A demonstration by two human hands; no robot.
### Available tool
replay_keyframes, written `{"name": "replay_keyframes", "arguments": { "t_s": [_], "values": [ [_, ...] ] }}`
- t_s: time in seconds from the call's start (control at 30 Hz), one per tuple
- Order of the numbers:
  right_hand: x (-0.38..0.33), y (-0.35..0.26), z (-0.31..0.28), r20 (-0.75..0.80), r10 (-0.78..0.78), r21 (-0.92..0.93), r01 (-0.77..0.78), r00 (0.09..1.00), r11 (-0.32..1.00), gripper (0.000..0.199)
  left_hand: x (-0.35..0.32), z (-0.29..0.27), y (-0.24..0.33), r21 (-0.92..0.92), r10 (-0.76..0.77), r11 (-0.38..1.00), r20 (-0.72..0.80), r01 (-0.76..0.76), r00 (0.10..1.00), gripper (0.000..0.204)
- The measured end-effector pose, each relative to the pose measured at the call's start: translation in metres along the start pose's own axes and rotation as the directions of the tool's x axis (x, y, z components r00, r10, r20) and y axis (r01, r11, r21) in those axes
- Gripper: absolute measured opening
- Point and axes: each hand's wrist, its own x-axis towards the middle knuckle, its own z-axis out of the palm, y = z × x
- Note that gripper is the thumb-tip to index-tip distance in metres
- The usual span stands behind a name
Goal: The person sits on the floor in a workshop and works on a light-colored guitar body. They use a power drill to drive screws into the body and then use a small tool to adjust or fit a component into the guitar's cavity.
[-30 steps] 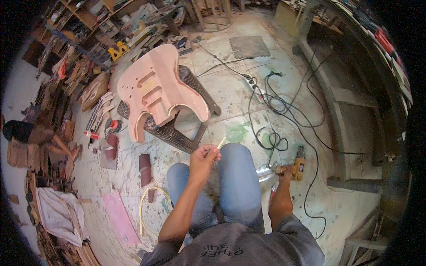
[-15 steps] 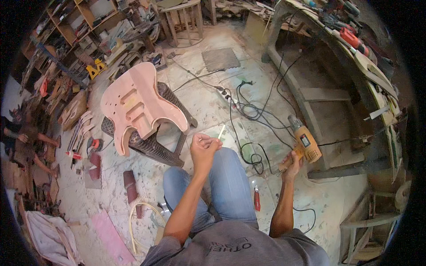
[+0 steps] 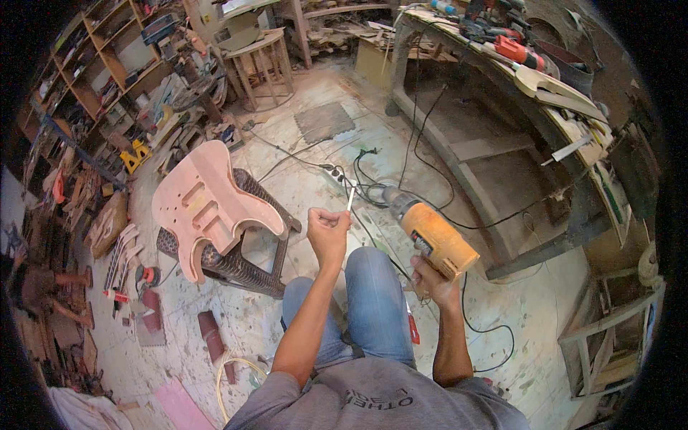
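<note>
Yellow heat gun point(image 3: 438, 240), clasped in right hand point(image 3: 434, 282), now raised with nozzle point(image 3: 391, 195) nearer the pale strip point(image 3: 351, 198) pinched in left hand point(image 3: 329, 231); seemingly bringing both into working range.

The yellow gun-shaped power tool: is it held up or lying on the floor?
Held up: the right hand grips the yellow gun-shaped power tool, and its grey nozzle points away from the person.

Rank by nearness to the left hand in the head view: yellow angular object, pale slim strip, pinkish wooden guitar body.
1. Pale slim strip: held in the left hand.
2. Pinkish wooden guitar body: to the hand's left.
3. Yellow angular object: farther left, beyond the guitar body.
</note>
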Motion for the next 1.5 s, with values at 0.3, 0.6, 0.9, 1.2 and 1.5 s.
{"name": "replay_keyframes", "arguments": {
  "t_s": [0.3,0.6,0.9,1.2,1.5],
  "values": [
    [-0.016,-0.032,0.009,-0.014,0.009,0.001,-0.009,1.0,1.0,0.021,0.018,0.017,0.017,0.277,0.177,0.943,0.046,-0.182,0.983,0.032],
    [-0.011,-0.033,0.021,0.039,0.046,0.01,-0.046,0.998,0.999,0.023,0.024,0.013,0.021,0.353,0.207,0.908,0.087,-0.224,0.975,0.033],
    [-0.007,-0.034,0.018,0.043,0.058,0.011,-0.058,0.997,0.998,0.025,0.025,0.013,0.02,0.364,0.229,0.897,0.107,-0.252,0.968,0.035],
    [0.0,-0.037,0.017,0.039,0.041,0.062,-0.043,0.998,0.997,0.026,0.022,0.015,0.022,0.351,0.211,0.903,0.136,-0.246,0.968,0.033],
    [0.013,-0.041,0.019,-0.006,0.009,0.08,-0.008,1.0,0.997,0.023,0.022,0.018,0.021,0.39,0.218,0.884,0.147,-0.259,0.965,0.03]
  ]
}}
